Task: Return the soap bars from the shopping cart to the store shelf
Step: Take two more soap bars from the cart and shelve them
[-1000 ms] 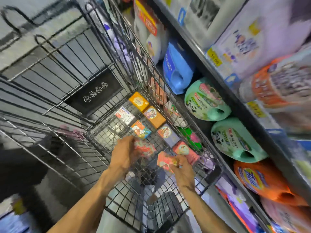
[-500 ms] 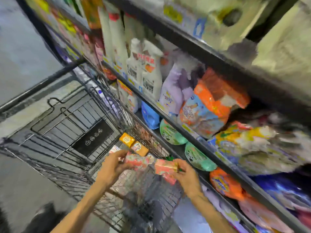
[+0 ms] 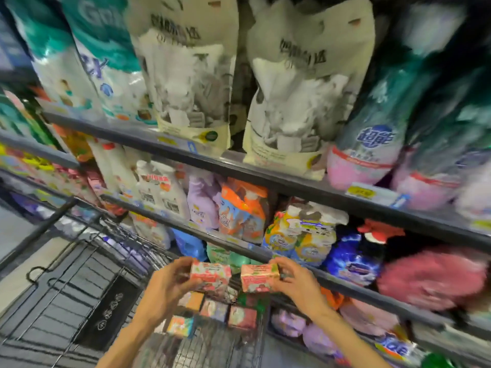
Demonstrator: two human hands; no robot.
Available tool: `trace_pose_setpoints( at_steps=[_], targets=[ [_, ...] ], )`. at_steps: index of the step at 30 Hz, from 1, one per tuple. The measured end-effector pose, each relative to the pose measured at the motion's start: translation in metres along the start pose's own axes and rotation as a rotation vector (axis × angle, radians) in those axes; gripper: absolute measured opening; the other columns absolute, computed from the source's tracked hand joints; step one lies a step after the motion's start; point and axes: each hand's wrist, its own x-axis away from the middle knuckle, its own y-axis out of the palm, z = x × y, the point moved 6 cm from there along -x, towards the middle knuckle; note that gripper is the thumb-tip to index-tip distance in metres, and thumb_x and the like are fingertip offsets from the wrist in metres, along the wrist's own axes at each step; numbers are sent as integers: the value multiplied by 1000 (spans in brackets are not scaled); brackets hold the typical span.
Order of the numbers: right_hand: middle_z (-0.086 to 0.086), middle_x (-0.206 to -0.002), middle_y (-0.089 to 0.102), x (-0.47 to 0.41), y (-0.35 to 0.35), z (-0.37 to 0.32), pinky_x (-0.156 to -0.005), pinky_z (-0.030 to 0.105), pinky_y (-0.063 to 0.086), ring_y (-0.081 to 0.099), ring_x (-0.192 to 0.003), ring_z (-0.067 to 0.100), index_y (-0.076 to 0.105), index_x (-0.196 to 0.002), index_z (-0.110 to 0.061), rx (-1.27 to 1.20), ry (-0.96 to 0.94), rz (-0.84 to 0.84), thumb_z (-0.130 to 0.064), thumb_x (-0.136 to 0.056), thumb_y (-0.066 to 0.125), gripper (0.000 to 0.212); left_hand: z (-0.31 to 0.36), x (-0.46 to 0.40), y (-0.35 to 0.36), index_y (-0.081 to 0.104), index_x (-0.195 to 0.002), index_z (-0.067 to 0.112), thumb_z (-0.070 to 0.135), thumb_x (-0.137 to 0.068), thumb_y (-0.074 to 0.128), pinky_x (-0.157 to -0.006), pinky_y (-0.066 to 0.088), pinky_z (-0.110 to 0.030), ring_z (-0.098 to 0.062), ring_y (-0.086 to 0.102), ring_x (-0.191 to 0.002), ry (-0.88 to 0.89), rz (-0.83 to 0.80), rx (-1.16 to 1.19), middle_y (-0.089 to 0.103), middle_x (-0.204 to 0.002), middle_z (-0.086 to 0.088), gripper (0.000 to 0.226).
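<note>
My left hand grips a pink boxed soap bar. A second pink soap bar sits in my right hand. Both bars are lifted side by side above the wire shopping cart, just in front of the store shelf. Several more soap boxes lie in the cart's upper basket below my hands. The picture is blurred by motion.
The shelves on the right are packed with detergent bags, spray bottles and refill pouches. Large white and beige bags fill the top shelf. Jugs stand on the lowest shelf behind the cart. Grey floor shows at the left.
Both hands rose out of the cart, each holding a soap bar. The view swung up from the cart basket to the shelves.
</note>
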Motion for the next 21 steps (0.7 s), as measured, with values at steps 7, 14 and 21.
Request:
trace_pose_setpoints(
  at_steps=[7,14,21],
  targets=[
    [-11,-105,76,47,-60,-27,-89,20,52,70,-102,7,67,-115,-25,-24,-8,217,-5,-78,83,45,67,-26,25,72,-109,39,25,-79,86,-81,61,-48,-15,76,-95,195,-166,56,79,-104,6,36],
    [-7,-102,76,116,-102,-33,-88,22,52,69,-94,2,67,-109,-27,-46,30,484,-3,-76,84,44,127,-37,73,71,-115,26,35,-77,86,-87,59,-34,-10,73,-100,383,-388,15,78,-107,9,41],
    [-4,-104,76,226,-134,-43,-85,21,54,70,-101,9,68,-110,-30,-66,48,785,-4,-78,83,44,186,-23,151,71,-118,18,11,-77,86,-77,55,-16,0,72,-92,570,-559,-29,77,-103,6,44]
  ],
)
